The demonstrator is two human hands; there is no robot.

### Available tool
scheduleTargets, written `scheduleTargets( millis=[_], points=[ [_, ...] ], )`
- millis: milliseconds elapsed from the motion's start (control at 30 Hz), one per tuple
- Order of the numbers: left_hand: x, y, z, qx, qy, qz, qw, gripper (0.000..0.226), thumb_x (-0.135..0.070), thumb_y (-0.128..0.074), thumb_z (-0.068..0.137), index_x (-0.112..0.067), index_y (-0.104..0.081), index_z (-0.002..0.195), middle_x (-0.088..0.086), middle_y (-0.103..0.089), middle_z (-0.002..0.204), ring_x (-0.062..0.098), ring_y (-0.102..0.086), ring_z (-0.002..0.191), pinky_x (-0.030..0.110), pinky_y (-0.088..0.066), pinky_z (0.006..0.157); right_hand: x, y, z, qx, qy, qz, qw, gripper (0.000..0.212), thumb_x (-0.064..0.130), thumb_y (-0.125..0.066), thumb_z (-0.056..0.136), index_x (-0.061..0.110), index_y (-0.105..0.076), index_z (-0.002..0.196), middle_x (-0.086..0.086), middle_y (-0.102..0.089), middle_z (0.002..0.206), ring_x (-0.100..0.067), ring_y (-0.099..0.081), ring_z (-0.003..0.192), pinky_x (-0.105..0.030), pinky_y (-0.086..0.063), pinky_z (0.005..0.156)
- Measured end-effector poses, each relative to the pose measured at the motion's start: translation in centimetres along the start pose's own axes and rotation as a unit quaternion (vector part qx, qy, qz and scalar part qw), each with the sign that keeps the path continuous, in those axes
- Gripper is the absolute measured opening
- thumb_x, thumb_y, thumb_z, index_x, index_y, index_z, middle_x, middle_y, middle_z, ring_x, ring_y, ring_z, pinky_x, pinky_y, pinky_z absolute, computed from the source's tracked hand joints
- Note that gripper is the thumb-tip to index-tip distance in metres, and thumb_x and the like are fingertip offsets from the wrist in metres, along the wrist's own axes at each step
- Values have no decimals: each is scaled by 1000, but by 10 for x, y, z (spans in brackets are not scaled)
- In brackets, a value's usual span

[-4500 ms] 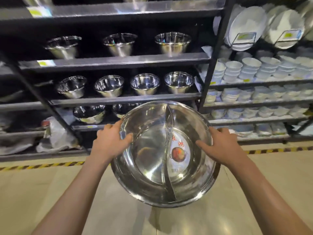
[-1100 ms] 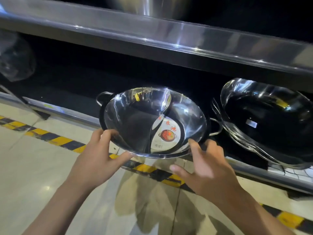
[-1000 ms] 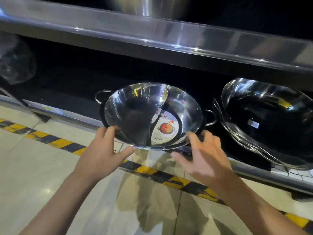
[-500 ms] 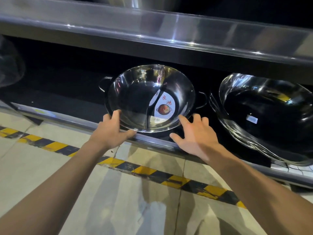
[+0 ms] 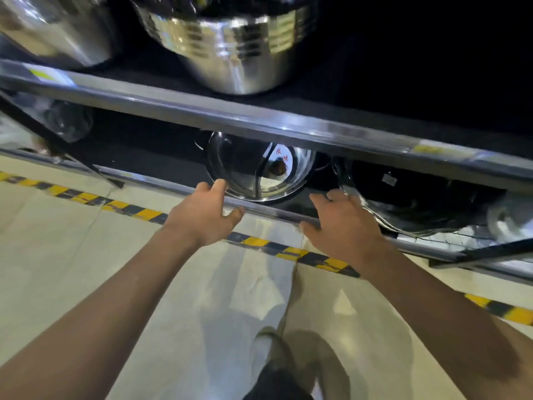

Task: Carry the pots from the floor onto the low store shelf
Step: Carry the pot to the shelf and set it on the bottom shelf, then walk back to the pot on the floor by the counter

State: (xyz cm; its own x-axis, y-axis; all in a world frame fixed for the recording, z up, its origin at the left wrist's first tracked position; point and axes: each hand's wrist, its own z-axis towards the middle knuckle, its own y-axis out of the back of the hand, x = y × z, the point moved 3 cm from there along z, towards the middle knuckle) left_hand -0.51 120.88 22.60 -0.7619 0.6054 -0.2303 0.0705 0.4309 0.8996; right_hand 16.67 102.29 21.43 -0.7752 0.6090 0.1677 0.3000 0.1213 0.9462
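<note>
Head view: the divided pot (image 5: 259,171) sits on the low shelf (image 5: 161,180), just beyond and between both hands. The left hand (image 5: 206,216) is spread, fingertips at the pot's rim, holding nothing. The right hand (image 5: 344,226) is spread and empty, just beside a stack of pots (image 5: 418,197).

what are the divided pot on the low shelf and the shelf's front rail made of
Divided pot: looks like polished stainless steel, with mirror-like reflections inside and a paper label stuck on. Front rail of the low shelf: bright metal, probably steel or chrome, with streaky highlights along it, though motion blur leaves this uncertain.
</note>
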Motion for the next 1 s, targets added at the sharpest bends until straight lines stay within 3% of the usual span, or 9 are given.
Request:
scheduleTargets(
  millis=[133, 233, 333, 433, 600, 800, 1000],
  points=[
    [-46, 86, -75, 4, -19, 13, 1000, 54, -60, -51, 91, -24, -41, 131, 7, -48, 127, 34, -59, 107, 47, -51, 83, 20, 104, -57, -4, 19, -16, 1000, 58, 57, -47, 90, 22, -46, 137, -10, -51, 130, -37, -44, 116, -43, -47, 80],
    [-82, 165, -133, 7, -29, 23, 999, 51, -56, -52, 92, -24, -42, 131, 7, -48, 128, 34, -59, 107, 47, -51, 84, 32, 193, -103, -11, 34, -25, 999, 59, 58, -49, 89, 23, -46, 136, -10, -51, 131, -37, -45, 118, -45, -50, 85],
    [-118, 252, -197, 4, -50, 34, 998, 49, -53, -52, 93, -25, -43, 131, 5, -47, 130, 33, -56, 110, 46, -51, 85, 47, 292, -161, -42, 48, -33, 997, 54, 60, -47, 89, 27, -49, 132, -5, -54, 121, -31, -48, 111, -42, -50, 81],
    [-156, 343, -260, -22, -65, 68, 995, 49, -53, -49, 94, -22, -44, 132, 7, -47, 130, 35, -54, 114, 47, -49, 88, 57, 392, -218, -85, 47, -70, 993, 56, 59, -40, 90, 28, -48, 136, -3, -54, 124, -29, -48, 108, -38, -49, 85],
    [-216, 465, -333, -81, -108, 118, 984, 48, -54, -46, 94, -21, -43, 129, 10, -48, 127, 37, -53, 114, 48, -44, 86, 65, 527, -295, -123, 49, -82, 988, 62, 63, -40, 91, 24, -46, 138, -8, -55, 126, -34, -49, 112, -44, -49, 87],
    [-290, 546, -356, -143, -211, 135, 958, 52, -55, -47, 93, -20, -45, 132, 13, -50, 129, 41, -54, 114, 53, -46, 89, 41, 617, -353, -175, -42, -111, 977, 65, 69, -39, 89, 27, -47, 137, -8, -53, 132, -39, -48, 117, -52, -43, 91],
    [-374, 572, -351, -148, -339, 150, 917, 53, -55, -46, 93, -22, -46, 134, 11, -50, 134, 39, -54, 117, 53, -46, 92, 3, 661, -407, -239, -179, -92, 950, 61, 67, -42, 87, 25, -51, 131, -9, -55, 127, -40, -49, 114, -51, -45, 90]
  ],
)
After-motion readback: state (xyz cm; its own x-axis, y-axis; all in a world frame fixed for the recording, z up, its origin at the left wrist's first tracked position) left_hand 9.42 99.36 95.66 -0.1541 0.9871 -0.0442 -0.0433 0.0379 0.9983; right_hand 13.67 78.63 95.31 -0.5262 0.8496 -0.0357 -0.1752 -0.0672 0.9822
